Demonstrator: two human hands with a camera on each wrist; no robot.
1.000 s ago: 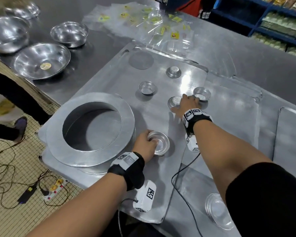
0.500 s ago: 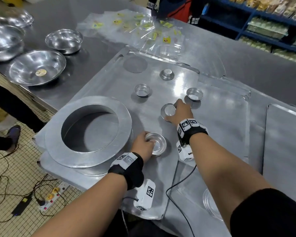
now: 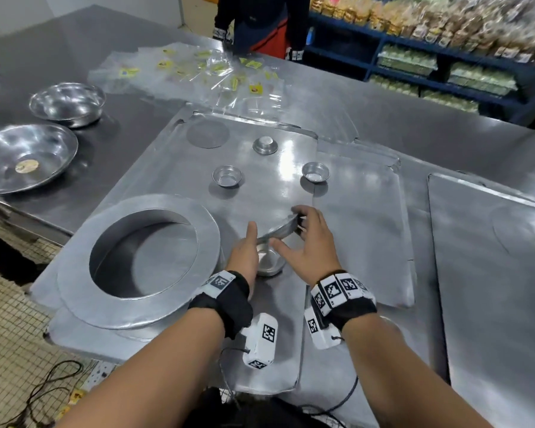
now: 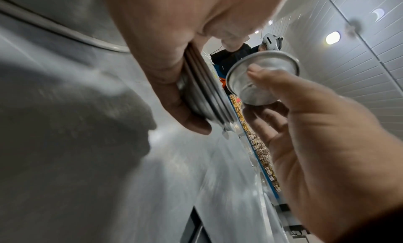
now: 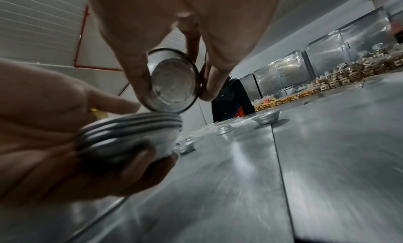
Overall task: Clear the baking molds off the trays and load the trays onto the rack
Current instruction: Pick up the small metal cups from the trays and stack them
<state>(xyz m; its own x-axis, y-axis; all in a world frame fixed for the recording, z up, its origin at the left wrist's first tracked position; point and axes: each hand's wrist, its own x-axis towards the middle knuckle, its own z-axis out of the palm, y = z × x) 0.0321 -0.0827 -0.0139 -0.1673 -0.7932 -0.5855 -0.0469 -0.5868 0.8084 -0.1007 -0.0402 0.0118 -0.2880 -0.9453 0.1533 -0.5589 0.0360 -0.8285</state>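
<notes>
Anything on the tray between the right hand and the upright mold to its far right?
Nothing: bare tray separates the right hand from that mold, as the head view shows.

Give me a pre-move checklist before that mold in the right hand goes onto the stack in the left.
1. Right hand grips the single mold by its rim: ok.
2. Left hand holds the stack of molds firmly: ok, fingers wrap under it.
3. Single mold sits level over the stack: not ok, it is tilted.
4. Single mold is clean inside: cannot tell; its base looks whitish.
5. Loose molds left on the tray: not ok; three remain, one upside down, two upright.
6. Large ring mold off the trays: not ok.
</notes>
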